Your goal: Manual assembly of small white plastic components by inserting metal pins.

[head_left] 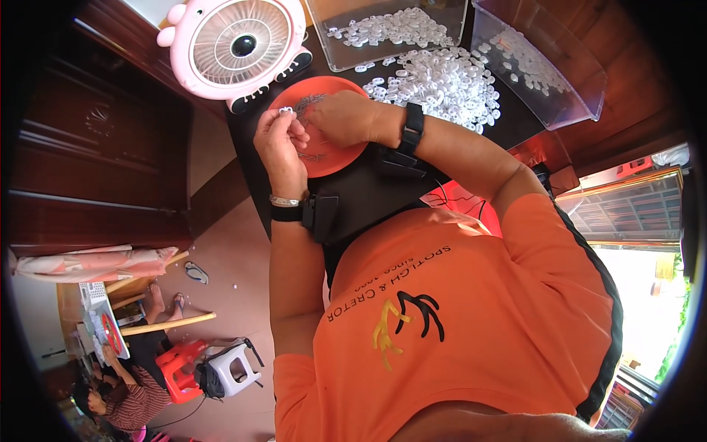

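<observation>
My left hand (280, 144) pinches a small white plastic ring (286, 110) between its fingertips, over the edge of an orange plate (331, 158). My right hand (340, 116) lies curled on the plate beside it, fingers on a small grey bundle (311, 102); whether it grips the bundle is hidden. Both wrists carry black bands with black boxes. Just beyond the plate lies a heap of white rings (445, 81) on the black table (368, 195).
A pink desk fan (237, 46) stands at the table's far left. Two clear plastic bins (390, 29) (541, 62) with more rings sit behind the heap. Dark wooden furniture (96, 140) is at left. Below left, a person (121, 394) sits by red and white stools.
</observation>
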`<state>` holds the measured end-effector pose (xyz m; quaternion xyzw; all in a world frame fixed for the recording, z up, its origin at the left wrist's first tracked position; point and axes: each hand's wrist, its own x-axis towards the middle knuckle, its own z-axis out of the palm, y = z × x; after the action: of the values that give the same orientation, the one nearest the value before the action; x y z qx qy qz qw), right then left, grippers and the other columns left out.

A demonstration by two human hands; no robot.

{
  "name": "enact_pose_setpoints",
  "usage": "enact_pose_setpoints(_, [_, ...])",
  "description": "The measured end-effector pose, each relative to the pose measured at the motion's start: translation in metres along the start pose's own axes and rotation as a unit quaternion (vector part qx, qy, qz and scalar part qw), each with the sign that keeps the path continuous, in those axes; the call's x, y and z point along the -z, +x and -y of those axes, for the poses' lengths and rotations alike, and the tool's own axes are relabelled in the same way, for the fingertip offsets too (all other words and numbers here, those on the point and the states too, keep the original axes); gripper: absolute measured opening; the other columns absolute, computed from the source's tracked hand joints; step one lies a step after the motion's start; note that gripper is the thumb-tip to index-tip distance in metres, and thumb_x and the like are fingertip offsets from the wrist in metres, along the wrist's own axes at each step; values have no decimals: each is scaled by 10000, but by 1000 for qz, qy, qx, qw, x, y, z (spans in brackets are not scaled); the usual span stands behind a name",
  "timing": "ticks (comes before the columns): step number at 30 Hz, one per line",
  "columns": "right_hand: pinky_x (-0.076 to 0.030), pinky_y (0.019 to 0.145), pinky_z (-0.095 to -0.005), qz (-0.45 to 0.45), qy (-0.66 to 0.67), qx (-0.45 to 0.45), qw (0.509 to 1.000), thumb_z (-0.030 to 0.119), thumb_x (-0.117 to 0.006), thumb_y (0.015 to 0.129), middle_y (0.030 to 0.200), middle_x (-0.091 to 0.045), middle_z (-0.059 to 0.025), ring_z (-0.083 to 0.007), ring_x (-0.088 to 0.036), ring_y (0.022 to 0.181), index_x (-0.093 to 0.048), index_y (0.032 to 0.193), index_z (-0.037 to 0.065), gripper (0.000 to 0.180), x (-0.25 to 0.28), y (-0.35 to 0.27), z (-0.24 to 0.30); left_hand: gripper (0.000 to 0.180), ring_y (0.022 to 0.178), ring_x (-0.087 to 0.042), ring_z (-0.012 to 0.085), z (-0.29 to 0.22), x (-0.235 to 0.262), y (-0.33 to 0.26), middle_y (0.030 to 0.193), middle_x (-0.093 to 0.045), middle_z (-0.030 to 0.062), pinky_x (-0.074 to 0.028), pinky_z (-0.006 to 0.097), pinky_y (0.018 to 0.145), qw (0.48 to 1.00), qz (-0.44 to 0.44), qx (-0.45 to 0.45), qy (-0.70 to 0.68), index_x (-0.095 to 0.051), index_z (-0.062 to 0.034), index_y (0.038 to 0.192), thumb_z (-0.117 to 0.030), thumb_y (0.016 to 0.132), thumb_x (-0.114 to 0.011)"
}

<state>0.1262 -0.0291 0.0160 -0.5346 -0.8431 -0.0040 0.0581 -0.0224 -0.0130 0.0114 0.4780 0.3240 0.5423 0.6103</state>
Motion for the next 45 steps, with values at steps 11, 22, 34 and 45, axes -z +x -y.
enact_pose_setpoints(11, [-489, 660, -270, -212, 449, -43, 867, 114, -585, 857, 815, -650, -78, -162, -619, 728, -595, 960, 8, 147, 4, -6, -27, 109, 492, -470, 79, 3, -9, -7, 598, -504, -3, -338, 196, 449, 999, 39, 22, 22, -542, -58, 774, -128, 857, -533])
enact_pose_setpoints(22, [-445, 554, -192, -128, 677, -121, 715, 264, -661, 868, 699, -589, 20, -50, -527, 592, -616, 842, 39, 231, 12, -12, -34, 154, 511, -456, 69, 3, -16, -13, 621, -487, -11, -331, 189, 461, 993, 81, 26, 86, -532, -60, 806, -165, 910, -489])
enact_pose_setpoints(34, [-432, 553, -203, -124, 645, -84, 749, 268, -664, 862, 673, -586, 17, -52, -508, 595, -637, 827, 25, 247, 11, -11, -22, 150, 514, -450, 57, 7, -15, -12, 625, -485, -18, -312, 184, 461, 990, 94, -3, 108, -524, -71, 802, -172, 908, -492])
enact_pose_setpoints(45, [-427, 548, -215, -128, 636, -68, 758, 236, -643, 877, 671, -580, -1, -66, -502, 592, -623, 831, 12, 229, 7, -10, -18, 170, 493, -430, 59, 8, -14, -11, 593, -471, -10, -316, 197, 432, 991, 92, -11, 97, -501, -53, 742, -140, 887, -517])
